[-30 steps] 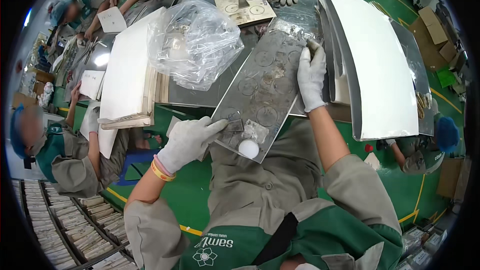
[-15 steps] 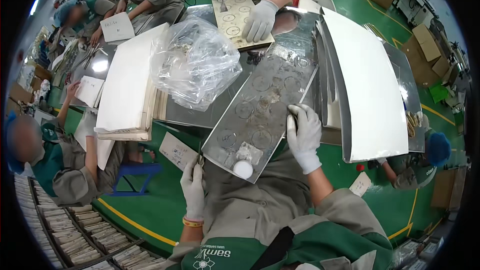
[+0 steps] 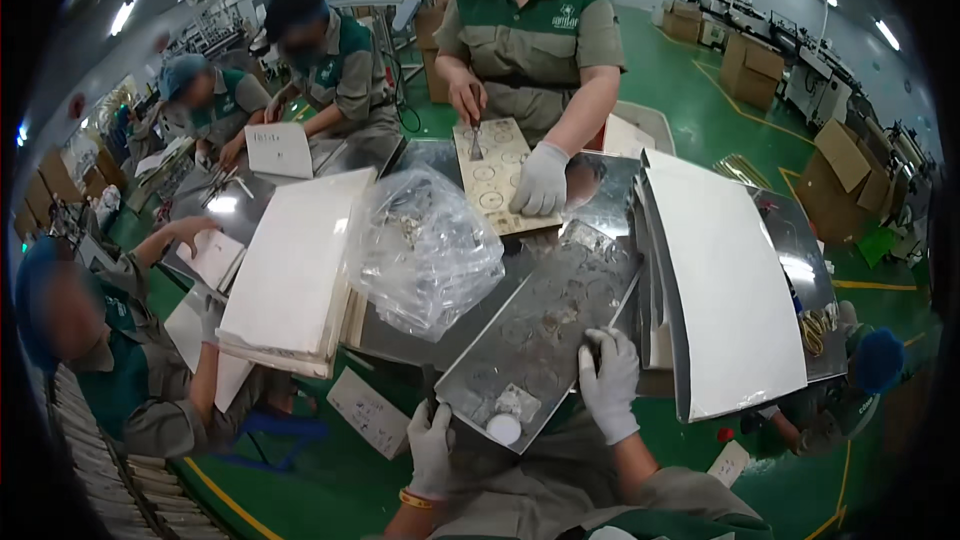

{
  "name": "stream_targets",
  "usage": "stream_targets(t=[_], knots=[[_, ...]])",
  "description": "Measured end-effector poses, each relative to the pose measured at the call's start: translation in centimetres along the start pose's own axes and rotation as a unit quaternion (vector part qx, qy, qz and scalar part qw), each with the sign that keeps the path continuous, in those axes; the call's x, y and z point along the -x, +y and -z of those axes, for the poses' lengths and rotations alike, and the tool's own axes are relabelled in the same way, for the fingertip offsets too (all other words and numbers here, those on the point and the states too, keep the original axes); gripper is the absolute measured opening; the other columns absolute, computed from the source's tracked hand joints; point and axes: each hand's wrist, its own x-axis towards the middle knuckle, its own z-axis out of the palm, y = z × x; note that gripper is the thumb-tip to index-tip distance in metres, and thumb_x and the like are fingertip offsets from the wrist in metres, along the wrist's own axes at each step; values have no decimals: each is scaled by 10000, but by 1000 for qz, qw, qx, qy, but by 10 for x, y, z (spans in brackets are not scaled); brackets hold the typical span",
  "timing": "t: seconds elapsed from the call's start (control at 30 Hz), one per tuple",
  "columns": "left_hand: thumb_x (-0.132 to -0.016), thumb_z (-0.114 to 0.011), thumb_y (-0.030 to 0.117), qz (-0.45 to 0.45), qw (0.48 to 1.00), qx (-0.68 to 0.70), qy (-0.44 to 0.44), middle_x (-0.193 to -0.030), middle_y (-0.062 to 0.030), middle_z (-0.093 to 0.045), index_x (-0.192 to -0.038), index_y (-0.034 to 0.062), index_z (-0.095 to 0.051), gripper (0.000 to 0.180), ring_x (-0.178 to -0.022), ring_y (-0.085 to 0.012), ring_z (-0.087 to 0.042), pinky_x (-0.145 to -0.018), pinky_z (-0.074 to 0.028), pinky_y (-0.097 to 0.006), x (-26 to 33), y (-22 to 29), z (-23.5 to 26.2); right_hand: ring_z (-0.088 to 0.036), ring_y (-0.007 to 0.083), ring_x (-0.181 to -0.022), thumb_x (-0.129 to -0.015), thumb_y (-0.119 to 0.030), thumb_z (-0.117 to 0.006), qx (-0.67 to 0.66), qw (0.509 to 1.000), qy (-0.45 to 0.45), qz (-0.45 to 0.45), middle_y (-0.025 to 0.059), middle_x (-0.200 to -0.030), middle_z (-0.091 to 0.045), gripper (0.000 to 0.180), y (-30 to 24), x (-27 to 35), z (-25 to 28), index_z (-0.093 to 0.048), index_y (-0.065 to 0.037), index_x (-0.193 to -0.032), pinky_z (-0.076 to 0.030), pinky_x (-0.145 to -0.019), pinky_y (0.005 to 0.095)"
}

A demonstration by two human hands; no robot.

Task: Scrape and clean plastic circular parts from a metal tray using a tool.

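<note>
A grey, smudged rectangular board [image 3: 545, 325] with round cut outlines lies slanted in front of me. A white round lid-like disc [image 3: 503, 429] and a small pale crumpled piece [image 3: 517, 402] rest at its near end. My gloved left hand [image 3: 430, 450] is closed around a thin dark tool [image 3: 430, 387], its blade pointing up beside the board's near left corner; its exact kind is unclear. At the board's right edge, my gloved right hand [image 3: 612, 385] has its fingers bent against the rim, gripping it.
Stacks of white boards stand left [image 3: 295, 260] and right [image 3: 725, 285]. A clear plastic bag [image 3: 425, 250] with scraps sits left of centre. Across the table a co-worker's gloved hand [image 3: 541, 180] presses a wooden board [image 3: 492, 175]; the other hand holds a scraper [image 3: 476, 148]. More people sit left.
The view has tilted up, so everything sits lower and the co-worker opposite shows more. Both my hands keep about the same places beside the grey board.
</note>
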Motion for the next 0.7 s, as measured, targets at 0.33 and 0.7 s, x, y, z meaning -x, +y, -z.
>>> stream_targets(t=[0.33, 0.7], knots=[[-937, -578, 129, -9, 1000, 14, -14, -639, 62, -406, -918, 88, -537, 62, -446, -16, -334, -392, -232, -202, -6, -11, -8, -515, 364, -1090, -818, -196, -645, 21, 1000, 1, 2, 155, -1180, -561, 293, 3, -3, -4, -607, -81, -1084, -408, -937, 467], [-977, -551, 224, -1, 996, 87, 15, -660, 58, -414, -1059, 86, -535, 161, -404, -13, -306, -365, -205, -203, -28, -21, -10, -544, 315, -1052, -860, -196, -617, 63, 997, 28, 19, 100, -1120, -606, 232, 0, -13, -13, -622, -81, -1061, -422, -915, 423]])
